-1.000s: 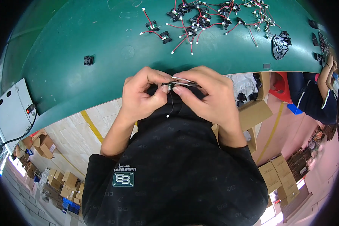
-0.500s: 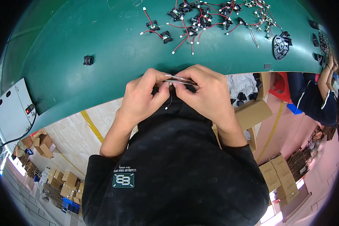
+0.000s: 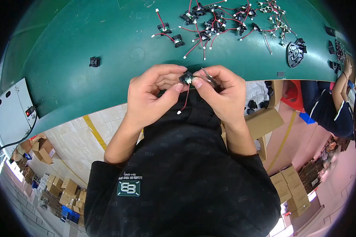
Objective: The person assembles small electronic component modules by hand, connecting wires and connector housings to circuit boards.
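Observation:
Between thumb and fingers, my left hand (image 3: 151, 91) pinches a small black plastic housing (image 3: 184, 77) with a green circuit board in it. From a white plug on the board hangs a red and black wire (image 3: 186, 98), its white connector (image 3: 179, 112) free at the lower end. Metal tweezers (image 3: 209, 77) lie in the closed grip of my right hand (image 3: 225, 93), whose thumb tip is at the housing's right side. Both hands are just over the near table edge. A lone black housing (image 3: 94, 61) lies on the table to the left.
Several housings with red wires (image 3: 213, 27) are heaped on the green table (image 3: 79, 91) at the back. A black molded shell (image 3: 296, 53) sits at right. A white metal box (image 3: 15, 114) stands far left. An open carton (image 3: 265, 120) is below the right edge; a co-worker's arm (image 3: 341, 85) shows far right.
The tweezers have swung away from between my hands back into the right palm. The housing has turned up, so its board and plug now show, and my hands are slightly apart.

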`<state>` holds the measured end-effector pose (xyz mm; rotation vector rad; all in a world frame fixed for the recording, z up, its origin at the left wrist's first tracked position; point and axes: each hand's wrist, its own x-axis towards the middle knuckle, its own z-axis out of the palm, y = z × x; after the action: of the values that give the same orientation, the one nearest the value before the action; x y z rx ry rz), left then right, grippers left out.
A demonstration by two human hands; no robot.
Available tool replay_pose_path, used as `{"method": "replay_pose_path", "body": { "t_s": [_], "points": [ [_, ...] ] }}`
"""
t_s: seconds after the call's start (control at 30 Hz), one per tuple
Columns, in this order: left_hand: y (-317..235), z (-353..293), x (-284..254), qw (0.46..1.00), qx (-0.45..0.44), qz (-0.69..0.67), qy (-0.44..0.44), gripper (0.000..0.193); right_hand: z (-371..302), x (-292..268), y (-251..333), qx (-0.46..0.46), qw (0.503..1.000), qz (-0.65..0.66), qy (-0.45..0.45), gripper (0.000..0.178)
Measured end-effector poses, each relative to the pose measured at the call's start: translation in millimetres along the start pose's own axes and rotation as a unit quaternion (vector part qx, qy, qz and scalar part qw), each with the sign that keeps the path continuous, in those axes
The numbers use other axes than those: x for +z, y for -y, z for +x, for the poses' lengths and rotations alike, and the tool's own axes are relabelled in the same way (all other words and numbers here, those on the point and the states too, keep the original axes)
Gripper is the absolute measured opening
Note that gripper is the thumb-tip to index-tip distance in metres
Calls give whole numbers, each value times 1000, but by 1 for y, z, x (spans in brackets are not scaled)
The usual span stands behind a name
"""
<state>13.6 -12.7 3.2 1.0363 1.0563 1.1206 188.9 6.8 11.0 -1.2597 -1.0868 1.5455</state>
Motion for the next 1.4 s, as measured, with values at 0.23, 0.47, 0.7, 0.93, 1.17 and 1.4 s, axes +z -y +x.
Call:
{"method": "replay_pose_path", "body": {
  "t_s": [0.23, 0.47, 0.7, 0.93, 1.17, 1.4],
  "points": [
    [7, 2, 1, 989, 21, 145, -32, 21, 0, -5, -6, 7, 995, -82, 51, 11],
    [2, 4, 0, 963, 48, 263, -16, 22, 3, -2, 0, -51, 972, -226, 38, 13],
    [5, 3, 11, 988, 66, 119, -73, 26, -1, 5, -20, -52, 998, -28, 5, 10],
    [4, 5, 8, 994, 67, 65, -54, 25, -3, 2, -20, -62, 998, -25, 18, 9],
    [2, 6, 5, 989, 87, 113, -41, 25, -4, 0, -21, -53, 997, -48, 35, 10],
    [-6, 8, 2, 971, 111, 212, -28, 26, -5, -3, -7, -29, 997, -49, 43, 14]
  ]
}}
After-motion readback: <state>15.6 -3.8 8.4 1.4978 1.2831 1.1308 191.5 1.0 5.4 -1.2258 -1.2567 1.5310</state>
